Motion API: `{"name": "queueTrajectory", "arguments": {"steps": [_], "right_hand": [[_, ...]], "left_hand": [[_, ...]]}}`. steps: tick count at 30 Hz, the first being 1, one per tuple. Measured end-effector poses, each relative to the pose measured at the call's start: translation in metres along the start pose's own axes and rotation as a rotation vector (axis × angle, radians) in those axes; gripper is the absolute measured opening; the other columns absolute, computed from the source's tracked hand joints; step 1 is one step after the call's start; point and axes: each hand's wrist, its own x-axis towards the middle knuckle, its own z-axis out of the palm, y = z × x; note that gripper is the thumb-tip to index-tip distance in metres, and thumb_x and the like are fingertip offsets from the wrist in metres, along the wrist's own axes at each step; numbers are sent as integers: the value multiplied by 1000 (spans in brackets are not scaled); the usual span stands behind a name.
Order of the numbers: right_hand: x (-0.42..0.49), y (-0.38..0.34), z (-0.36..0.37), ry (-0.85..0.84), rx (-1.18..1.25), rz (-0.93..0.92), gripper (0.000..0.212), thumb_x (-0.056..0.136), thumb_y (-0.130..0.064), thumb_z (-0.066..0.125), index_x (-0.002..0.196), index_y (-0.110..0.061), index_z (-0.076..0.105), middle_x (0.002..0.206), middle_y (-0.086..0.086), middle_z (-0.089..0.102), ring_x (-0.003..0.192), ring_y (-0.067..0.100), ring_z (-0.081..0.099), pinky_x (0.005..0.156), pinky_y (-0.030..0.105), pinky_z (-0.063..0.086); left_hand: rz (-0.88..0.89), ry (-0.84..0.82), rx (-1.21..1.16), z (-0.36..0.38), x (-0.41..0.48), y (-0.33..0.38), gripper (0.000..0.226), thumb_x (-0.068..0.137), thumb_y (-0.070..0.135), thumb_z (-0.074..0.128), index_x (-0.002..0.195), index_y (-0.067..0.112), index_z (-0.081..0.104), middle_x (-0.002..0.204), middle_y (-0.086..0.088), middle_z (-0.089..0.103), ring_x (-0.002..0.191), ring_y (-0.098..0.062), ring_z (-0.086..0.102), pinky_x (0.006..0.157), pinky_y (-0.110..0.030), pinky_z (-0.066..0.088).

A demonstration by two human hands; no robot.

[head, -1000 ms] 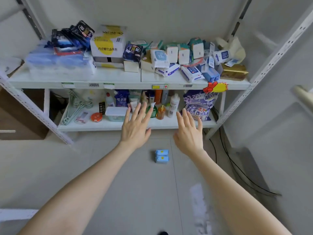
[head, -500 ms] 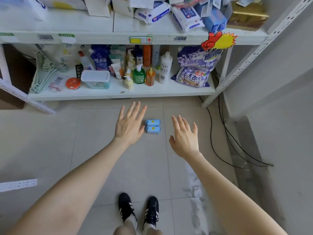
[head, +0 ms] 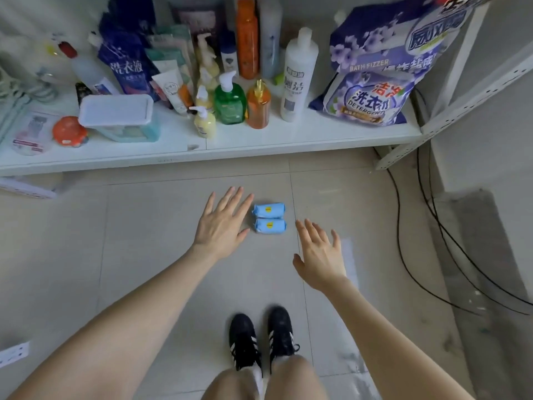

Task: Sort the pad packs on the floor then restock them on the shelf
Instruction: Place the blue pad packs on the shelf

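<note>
Two small light-blue pad packs with yellow stickers lie side by side on the tiled floor, the far pack touching the near pack. My left hand hovers just left of them, fingers spread and holding nothing. My right hand is a little to the right and nearer to me, also spread and holding nothing. Neither hand touches a pack. The low white shelf stands beyond the packs.
The shelf carries several bottles, a green soap dispenser, a lidded plastic box and a purple detergent bag. Black cables trail on the floor at right. My black shoes stand close below the packs.
The view has tilted down and moved closer to the floor; the upper shelf has left the frame. Both hands have dropped toward the two packs and now flank them.
</note>
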Motion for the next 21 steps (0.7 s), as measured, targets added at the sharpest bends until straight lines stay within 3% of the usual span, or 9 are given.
{"name": "queueTrajectory", "arguments": {"steps": [12, 21], "right_hand": [[163, 39, 188, -93, -36, -63, 72, 94, -39, 45, 153, -20, 9, 161, 3, 15, 147, 18, 13, 117, 50, 8], [222, 56, 268, -42, -5, -88, 82, 89, -46, 54, 153, -17, 10, 159, 3, 19, 145, 17, 18, 117, 46, 10]], "left_hand": [[-12, -47, -3, 209, 131, -22, 75, 95, 51, 43, 155, 26, 4, 163, -2, 5, 150, -19, 4, 119, -46, 1], [96, -52, -34, 298, 192, -32, 77, 93, 56, 45, 154, 28, 9, 162, 0, 11, 149, -18, 8, 120, -47, 3]]}}
